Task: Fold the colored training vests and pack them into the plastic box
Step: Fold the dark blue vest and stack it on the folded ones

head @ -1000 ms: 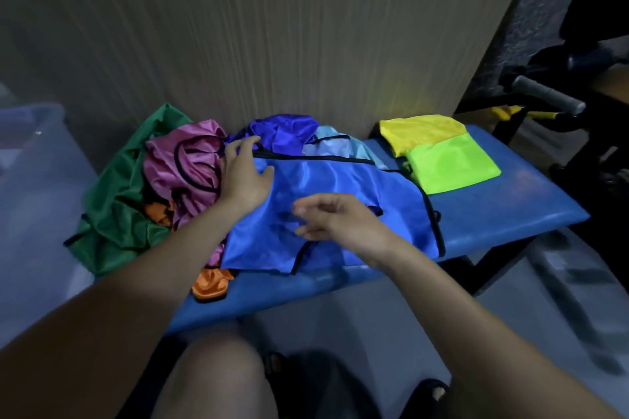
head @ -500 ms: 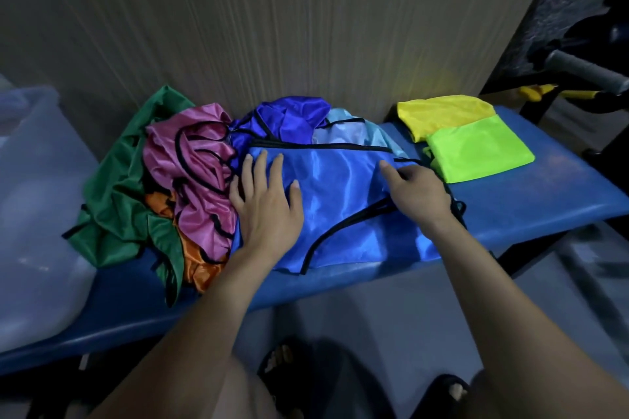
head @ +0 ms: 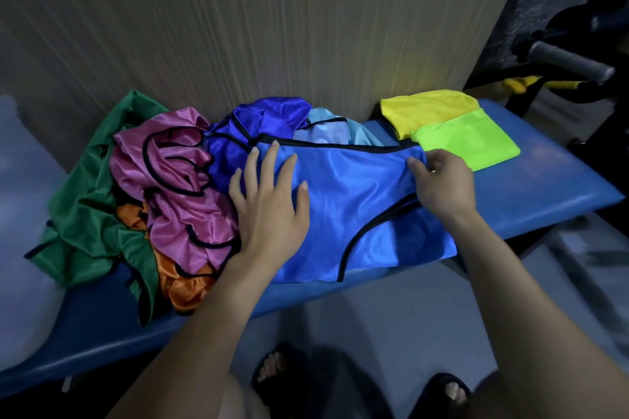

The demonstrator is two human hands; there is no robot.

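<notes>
A blue vest [head: 354,201] with black trim lies spread on the blue bench [head: 531,190]. My left hand [head: 269,204] presses flat on its left part, fingers straight and spread. My right hand [head: 442,180] pinches the vest's upper right corner. To the left sits a loose heap: a pink vest [head: 177,180], a green vest [head: 85,204], an orange vest [head: 183,286], a dark blue vest [head: 258,122] and a light blue vest [head: 326,131]. A folded yellow vest [head: 425,109] and a folded lime vest [head: 466,139] lie at the right.
A translucent plastic box [head: 23,248] stands at the far left beside the bench. A wood-grain wall [head: 272,27] rises right behind the bench. Dark gym equipment with a grey handle [head: 568,59] stands at the right. My sandalled feet [head: 272,367] are on the floor below.
My left hand moved from the vest's top left edge to lie flat on it. My right hand swept from the vest's middle out to its upper right corner and took hold there.
</notes>
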